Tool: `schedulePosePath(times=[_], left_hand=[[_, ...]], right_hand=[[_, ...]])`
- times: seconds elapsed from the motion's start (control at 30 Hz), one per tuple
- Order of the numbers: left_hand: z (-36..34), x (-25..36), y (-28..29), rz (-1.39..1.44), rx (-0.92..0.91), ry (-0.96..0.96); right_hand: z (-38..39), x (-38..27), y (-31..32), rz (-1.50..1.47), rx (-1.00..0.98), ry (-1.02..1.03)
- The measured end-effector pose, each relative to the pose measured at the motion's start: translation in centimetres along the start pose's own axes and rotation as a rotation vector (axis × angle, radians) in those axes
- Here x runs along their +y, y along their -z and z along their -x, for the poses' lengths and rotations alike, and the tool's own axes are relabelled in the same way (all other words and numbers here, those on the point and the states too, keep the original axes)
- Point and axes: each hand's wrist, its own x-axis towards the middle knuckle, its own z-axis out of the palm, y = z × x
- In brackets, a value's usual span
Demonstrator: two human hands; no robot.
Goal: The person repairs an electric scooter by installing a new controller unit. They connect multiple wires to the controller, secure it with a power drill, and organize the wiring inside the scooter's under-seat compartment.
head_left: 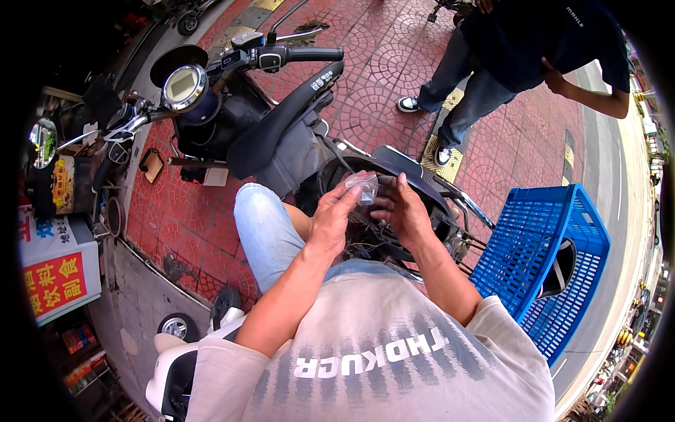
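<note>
My left hand [332, 216] pinches a small clear plastic bag [363, 184] between thumb and fingers; something small and pale shows inside, too unclear to name. To its right, my right hand [410, 216] is held with thumb and fingers apart, close to the bag and holding nothing that I can see. Both hands are above the opened rear of a dark electric scooter [271, 156], where thin wires [362, 247] and frame parts are exposed. The scooter's long black seat panel [288, 116] slants up toward the handlebar.
A blue plastic crate [520, 246] is at the right, with a dark object inside. Ahead stands a person [485, 77] in jeans and a dark shirt. The handlebar with its round display [185, 88] rises at the left. A white scooter [172, 369] is behind on the left.
</note>
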Motion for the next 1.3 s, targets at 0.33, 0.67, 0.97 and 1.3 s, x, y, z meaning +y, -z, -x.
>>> schedulePosePath(times=[0.33,0.67,0.97,1.3], left_hand=[[-0.6,0.5,1.2,0.617,-0.230,-0.013],[-1.2,-1.8,2.5,0.855,-0.018,0.242],[-1.3,-1.1,2.1,0.871,-0.153,0.214],[-0.6,-1.3,1.0,0.947,-0.199,0.274]], right_hand=[[0.8,-1.1,-0.4,0.051,-0.187,0.002],[4.9,-4.7,-4.5,1.118,-0.155,0.776],[5.4,-5.0,-5.3,1.034,-0.233,0.986],[4.5,-3.7,-4.8,0.730,-0.247,0.856]])
